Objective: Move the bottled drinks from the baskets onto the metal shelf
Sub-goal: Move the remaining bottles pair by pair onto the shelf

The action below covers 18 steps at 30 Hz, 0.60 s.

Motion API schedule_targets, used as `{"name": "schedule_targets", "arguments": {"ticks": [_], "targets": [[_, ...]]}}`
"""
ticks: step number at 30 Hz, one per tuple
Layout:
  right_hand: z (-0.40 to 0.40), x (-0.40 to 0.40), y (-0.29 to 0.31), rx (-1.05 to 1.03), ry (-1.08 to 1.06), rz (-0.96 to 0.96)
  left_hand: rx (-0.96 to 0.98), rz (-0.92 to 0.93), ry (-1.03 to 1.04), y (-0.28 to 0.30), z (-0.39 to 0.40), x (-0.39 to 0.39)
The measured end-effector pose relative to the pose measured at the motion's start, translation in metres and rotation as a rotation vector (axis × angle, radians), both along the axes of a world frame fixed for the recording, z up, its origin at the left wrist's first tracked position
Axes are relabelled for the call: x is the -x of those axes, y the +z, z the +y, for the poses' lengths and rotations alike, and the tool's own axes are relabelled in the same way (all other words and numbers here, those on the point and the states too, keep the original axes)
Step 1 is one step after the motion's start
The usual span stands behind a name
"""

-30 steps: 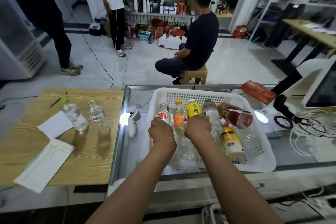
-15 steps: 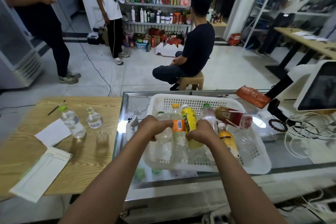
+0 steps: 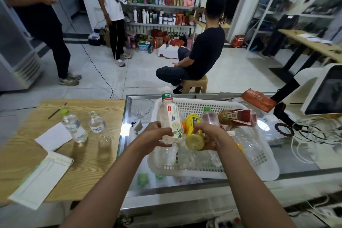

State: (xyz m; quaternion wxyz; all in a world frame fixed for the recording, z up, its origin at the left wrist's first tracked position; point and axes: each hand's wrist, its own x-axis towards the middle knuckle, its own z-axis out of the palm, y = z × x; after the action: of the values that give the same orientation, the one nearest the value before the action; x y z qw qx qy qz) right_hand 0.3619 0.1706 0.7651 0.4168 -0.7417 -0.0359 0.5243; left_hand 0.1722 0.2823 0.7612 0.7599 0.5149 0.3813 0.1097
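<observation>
Lifting clear of the white basket [image 3: 212, 171] on the glass tabletop [image 3: 296, 155], where both stood a second ago, the left hand [image 3: 157, 136] grips a pale bottle [image 3: 169, 116] and the right hand [image 3: 211, 136] a yellow bottle [image 3: 193, 131] (seemingly tilted), ready for shelving.

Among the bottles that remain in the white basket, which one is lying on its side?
The red-labelled bottle at the basket's far right side lies across it; the pink-tinted bottle with the green cap beside it stands upright.

Both forearms are bare to the frame's edge, and the left hand [image 3: 157, 136] and right hand [image 3: 210, 138] are ungloved.
</observation>
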Motion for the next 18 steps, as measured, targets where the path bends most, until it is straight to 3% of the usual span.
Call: {"name": "schedule_targets", "arguments": {"ticks": [8,11,14,18], "targets": [[0.007,0.019,-0.017,0.038,-0.102,-0.053,0.082,-0.103,-0.031,0.006,-0.018,-0.014],[0.003,0.022,-0.022,0.021,-0.119,-0.211,0.100,-0.192,-0.058,0.011,-0.021,-0.016],[-0.008,0.026,-0.027,-0.055,-0.157,-0.283,-0.082,-0.167,-0.073,0.011,-0.020,-0.021],[-0.025,0.033,-0.029,-0.176,-0.222,-0.347,-0.263,0.000,0.014,0.006,-0.020,-0.027]]}}
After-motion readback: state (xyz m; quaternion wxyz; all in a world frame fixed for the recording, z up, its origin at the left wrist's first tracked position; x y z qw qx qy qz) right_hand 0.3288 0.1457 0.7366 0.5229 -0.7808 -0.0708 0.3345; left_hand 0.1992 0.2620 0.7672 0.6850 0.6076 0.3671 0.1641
